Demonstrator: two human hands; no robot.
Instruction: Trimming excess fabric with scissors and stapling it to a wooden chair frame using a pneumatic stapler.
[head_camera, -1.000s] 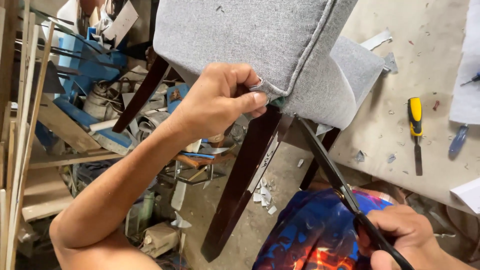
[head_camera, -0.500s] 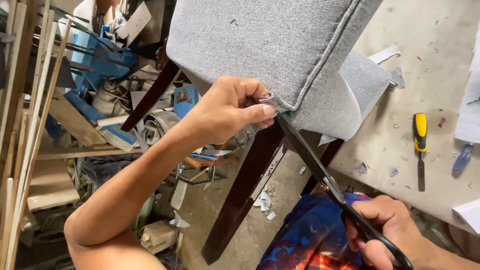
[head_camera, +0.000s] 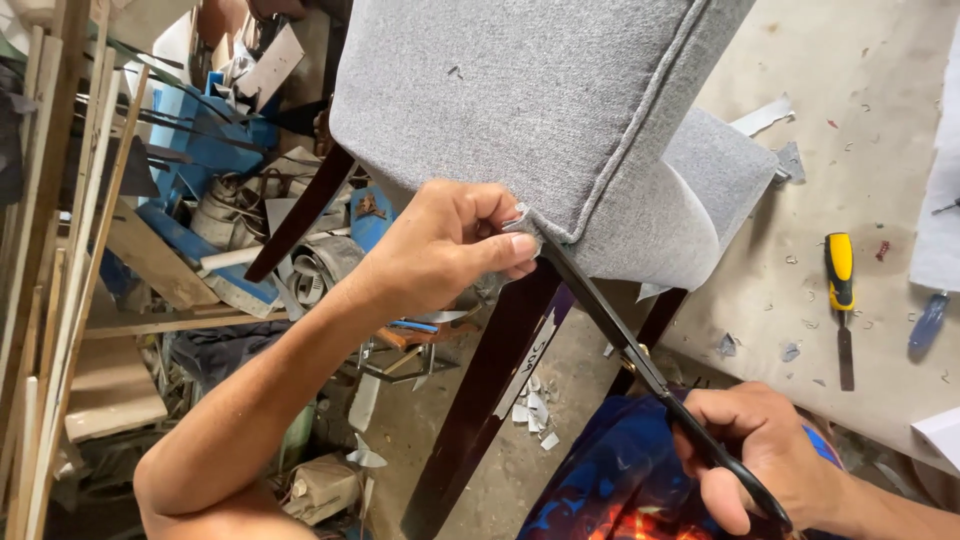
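Observation:
A chair upholstered in grey fabric (head_camera: 530, 100) lies tipped on a workbench, its dark wooden legs (head_camera: 490, 390) pointing down toward me. My left hand (head_camera: 450, 245) pinches a small flap of grey fabric at the seat's lower corner. My right hand (head_camera: 765, 460) grips the handles of long black scissors (head_camera: 620, 335), whose blade tips reach up to the pinched fabric right by my left fingers. A loose grey fabric flap (head_camera: 700, 210) hangs curled at the corner's right.
A yellow-handled chisel (head_camera: 840, 300) and a blue-handled tool (head_camera: 928, 320) lie on the beige workbench (head_camera: 870, 150) at right. Wooden slats (head_camera: 60, 250) lean at left. Blue machine parts, scrap and white offcuts (head_camera: 530, 410) litter the floor below.
The view has shifted, so the chair sits further right. The scissor tips have moved up to the fabric corner that my left hand keeps pinched.

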